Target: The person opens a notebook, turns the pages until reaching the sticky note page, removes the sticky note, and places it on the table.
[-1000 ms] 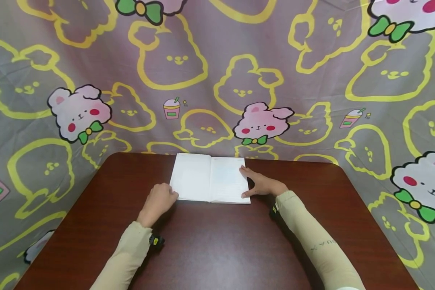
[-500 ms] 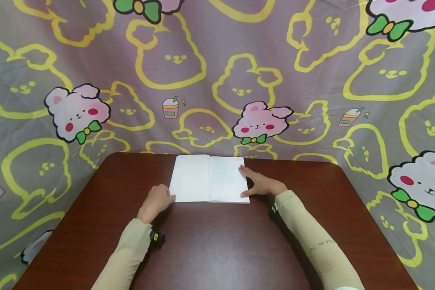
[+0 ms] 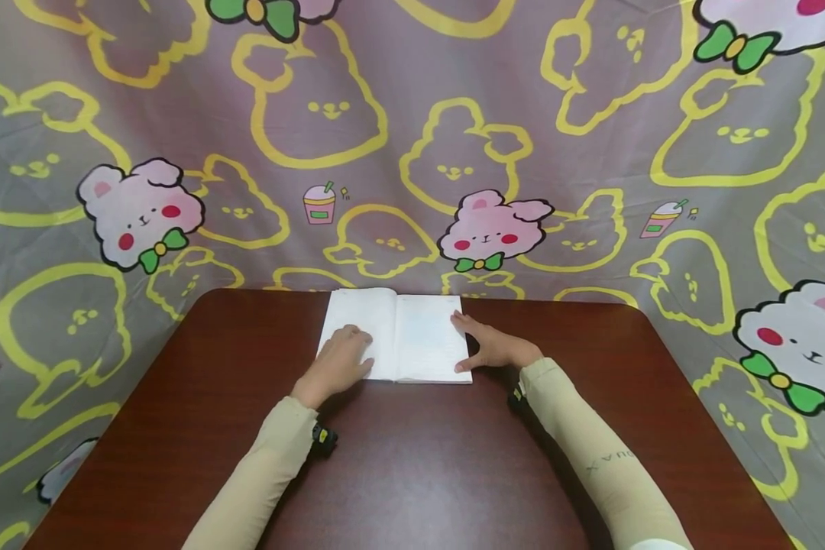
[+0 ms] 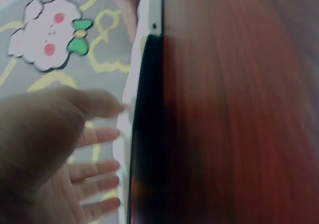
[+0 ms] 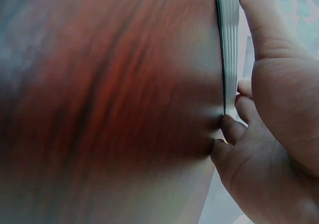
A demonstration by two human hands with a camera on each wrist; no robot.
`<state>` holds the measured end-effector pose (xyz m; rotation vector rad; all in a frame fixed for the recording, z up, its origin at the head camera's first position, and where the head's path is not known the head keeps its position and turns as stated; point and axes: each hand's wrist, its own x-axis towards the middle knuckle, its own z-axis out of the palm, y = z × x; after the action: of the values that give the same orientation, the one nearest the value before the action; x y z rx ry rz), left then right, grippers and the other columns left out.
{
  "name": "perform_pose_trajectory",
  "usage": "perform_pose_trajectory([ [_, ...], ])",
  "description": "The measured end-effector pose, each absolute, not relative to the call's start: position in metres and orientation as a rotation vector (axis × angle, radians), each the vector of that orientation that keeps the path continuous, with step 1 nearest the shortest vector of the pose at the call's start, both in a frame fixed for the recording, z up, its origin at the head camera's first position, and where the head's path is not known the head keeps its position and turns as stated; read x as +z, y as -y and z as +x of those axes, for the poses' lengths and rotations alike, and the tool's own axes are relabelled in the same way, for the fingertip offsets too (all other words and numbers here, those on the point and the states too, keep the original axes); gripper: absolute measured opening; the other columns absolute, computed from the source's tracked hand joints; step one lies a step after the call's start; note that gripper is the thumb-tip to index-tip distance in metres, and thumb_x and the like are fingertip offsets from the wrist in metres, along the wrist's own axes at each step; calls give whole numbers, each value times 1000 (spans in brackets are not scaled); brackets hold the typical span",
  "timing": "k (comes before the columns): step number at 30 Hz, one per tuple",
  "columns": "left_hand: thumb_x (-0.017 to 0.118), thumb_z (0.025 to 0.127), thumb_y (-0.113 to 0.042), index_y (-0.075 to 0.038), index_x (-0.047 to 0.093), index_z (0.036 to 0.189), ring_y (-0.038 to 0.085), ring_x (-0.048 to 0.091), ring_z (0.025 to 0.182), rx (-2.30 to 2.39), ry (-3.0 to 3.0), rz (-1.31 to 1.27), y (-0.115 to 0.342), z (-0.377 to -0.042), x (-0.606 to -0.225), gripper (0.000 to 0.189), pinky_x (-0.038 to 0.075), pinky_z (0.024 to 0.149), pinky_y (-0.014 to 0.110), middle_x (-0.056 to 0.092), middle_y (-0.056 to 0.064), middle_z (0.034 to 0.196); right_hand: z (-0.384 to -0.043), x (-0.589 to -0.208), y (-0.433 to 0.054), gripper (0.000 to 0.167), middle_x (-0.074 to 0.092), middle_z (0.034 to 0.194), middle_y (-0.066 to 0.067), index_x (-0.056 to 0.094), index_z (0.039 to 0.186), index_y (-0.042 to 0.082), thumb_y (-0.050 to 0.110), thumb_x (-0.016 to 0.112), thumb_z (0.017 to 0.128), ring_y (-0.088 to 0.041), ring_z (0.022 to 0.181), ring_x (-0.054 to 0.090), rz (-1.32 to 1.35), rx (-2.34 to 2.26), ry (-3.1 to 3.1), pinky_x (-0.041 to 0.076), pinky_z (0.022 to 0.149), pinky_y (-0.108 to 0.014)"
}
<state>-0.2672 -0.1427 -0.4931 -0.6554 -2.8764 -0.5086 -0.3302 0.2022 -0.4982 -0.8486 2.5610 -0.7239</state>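
Note:
An open notebook [image 3: 429, 336] lies flat near the table's far edge, its pages white and the right one faintly lined. My left hand [image 3: 339, 359] is over the lower left page, fingers loosely extended; in the left wrist view its thumb and fingertips [image 4: 112, 165] touch the page. At the notebook's right side, my right hand [image 3: 496, 347] rests with the thumb and index finger on the right page's margin. From the right wrist, the stacked page edges [image 5: 229, 50] and dark cover show beside that hand [image 5: 279, 99], whose other fingers bend against the side edge.
The brown wooden table [image 3: 412, 458] has rounded far corners. A patterned curtain [image 3: 385, 176] with cartoon animals hangs right behind it and along both sides. Each wrist carries a small black camera [image 3: 324, 439] below the sleeve.
My left hand has left the notebook's lower left edge and moved right onto the left page, its fingers now more spread. The right hand stays in place.

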Motion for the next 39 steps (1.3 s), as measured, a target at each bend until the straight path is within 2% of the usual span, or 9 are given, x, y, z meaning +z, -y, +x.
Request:
perform_pose_trajectory([
  [2, 69, 96, -20, 4, 61, 132, 41, 52, 132, -468, 2889, -755, 132, -276, -495, 44, 42, 111, 54, 61, 24, 135, -330, -497, -202, 116, 6, 171, -14, 10, 163, 4, 43, 84, 82, -34, 158, 4, -837, -716, -2563, 15, 125, -54],
  [5, 61, 102, -26, 4, 52, 144, 43, 39, 145, -433, 2943, -841, 121, -288, -497, 52, 31, 120, 54, 47, 27, 151, -329, -495, -201, 116, 5, 172, -13, 10, 163, 5, 43, 84, 82, -33, 158, 3, -815, -703, -2563, 14, 126, -54],
  [9, 50, 107, -34, 0, 39, 155, 46, 26, 151, -436, 3031, -855, 115, -301, -499, 60, 24, 122, 59, 27, 27, 163, -328, -494, -200, 116, 4, 172, -13, 10, 163, 5, 42, 84, 83, -33, 158, 3, -805, -689, -2560, 14, 126, -54],
  [15, 39, 109, -43, -4, 21, 162, 47, 16, 153, -458, 3130, -891, 117, -312, -500, 68, 17, 122, 63, 13, 25, 167, -329, -494, -201, 116, 3, 172, -12, 10, 164, 5, 42, 84, 83, -32, 158, 3, -802, -685, -2559, 14, 126, -53],
  [30, 49, 105, -48, -7, 16, 164, 51, 7, 153, -442, 3246, -865, 142, -318, -500, 79, 10, 122, 66, 6, 26, 168, -328, -497, -201, 115, 4, 172, -11, 9, 164, 6, 42, 84, 83, -32, 158, 3, -815, -705, -2559, 14, 126, -53],
  [39, 53, 104, -49, -10, 18, 164, 50, 10, 153, -436, 3267, -795, 140, -315, -497, 79, 12, 121, 66, 8, 24, 168, -330, -499, -202, 116, 3, 172, -11, 8, 164, 7, 44, 83, 83, -32, 158, 2, -822, -696, -2550, 14, 126, -53],
])
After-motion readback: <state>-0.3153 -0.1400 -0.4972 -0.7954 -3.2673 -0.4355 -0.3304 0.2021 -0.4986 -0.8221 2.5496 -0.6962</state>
